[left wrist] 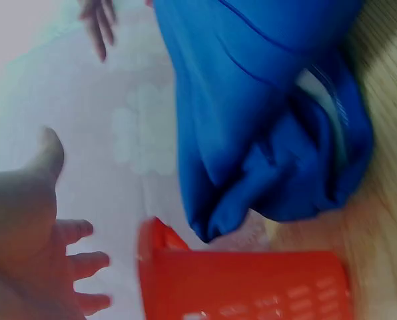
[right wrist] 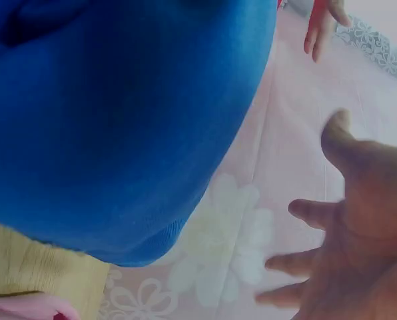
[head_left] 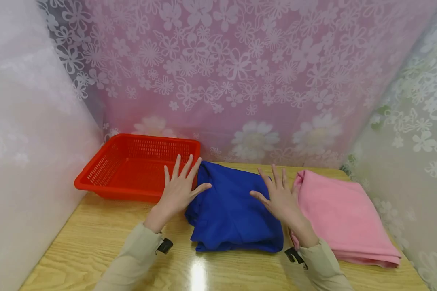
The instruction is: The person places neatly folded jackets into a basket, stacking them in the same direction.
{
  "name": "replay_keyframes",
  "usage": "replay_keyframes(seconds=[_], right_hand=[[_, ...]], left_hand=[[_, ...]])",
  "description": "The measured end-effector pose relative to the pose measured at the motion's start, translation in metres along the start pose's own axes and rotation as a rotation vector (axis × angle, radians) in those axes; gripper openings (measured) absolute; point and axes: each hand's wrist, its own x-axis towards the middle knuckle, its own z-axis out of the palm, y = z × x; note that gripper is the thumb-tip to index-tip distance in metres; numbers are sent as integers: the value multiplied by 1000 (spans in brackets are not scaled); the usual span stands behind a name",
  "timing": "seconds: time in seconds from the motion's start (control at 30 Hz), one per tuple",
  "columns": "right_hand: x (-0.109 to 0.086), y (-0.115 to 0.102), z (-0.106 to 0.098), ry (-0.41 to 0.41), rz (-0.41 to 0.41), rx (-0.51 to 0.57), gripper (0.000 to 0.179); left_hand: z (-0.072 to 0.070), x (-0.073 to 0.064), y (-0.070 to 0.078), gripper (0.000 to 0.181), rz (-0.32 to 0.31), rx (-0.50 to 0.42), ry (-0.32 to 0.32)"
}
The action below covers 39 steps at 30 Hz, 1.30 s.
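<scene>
A folded blue cloth garment point(head_left: 236, 210) lies on the table between my two hands, its edges uneven and bunched at the left side. My left hand point(head_left: 180, 188) is raised with fingers spread, over the gap between the blue garment and a red plastic basket point(head_left: 131, 194). Spread in the same way, my right hand point(head_left: 280, 198) hovers by the garment's right edge, near a folded pink cloth point(head_left: 346, 218). Neither hand holds anything. In the left wrist view, loose folds of the blue garment point(left wrist: 252, 133) hang open toward the basket's end point(left wrist: 252, 280).
The wooden table point(head_left: 94, 238) is bounded by a pink flowered curtain point(head_left: 240, 81) at the back. Pale sheets stand at the left point(head_left: 32, 141) and right point(head_left: 415, 161) sides. The basket has slotted walls and sits at the back left.
</scene>
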Motion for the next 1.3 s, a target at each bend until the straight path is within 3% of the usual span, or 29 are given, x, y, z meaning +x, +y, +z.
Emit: replay_keyframes(seconds=[0.2, 0.3, 0.4, 0.5, 0.6, 0.83, 1.03, 1.17, 1.3], right_hand=[[0, 7, -1, 98, -14, 167, 60], [-2, 13, 1, 131, -13, 226, 53], [-7, 19, 7, 147, -23, 238, 49], [-13, 24, 14, 139, -29, 229, 47], [-20, 28, 20, 120, -26, 207, 47], [-33, 36, 28, 8, 21, 195, 54], [-33, 47, 30, -124, 84, 332, 67], [-31, 55, 32, -212, 144, 457, 76], [-29, 56, 34, -228, 167, 529, 77]], left_hand=[[2, -4, 20, 59, 67, -144, 173], [13, -8, 30, 45, 94, -200, 261], [27, -13, 37, 39, 117, -229, 292], [42, -18, 41, 41, 128, -228, 259], [54, -24, 41, 49, 103, -212, 185], [73, -33, 33, 72, -57, -233, 47], [80, -34, 19, 78, -186, -289, -24], [79, -31, 11, 76, -230, -364, -34], [73, -26, 5, 75, -264, -457, -70]])
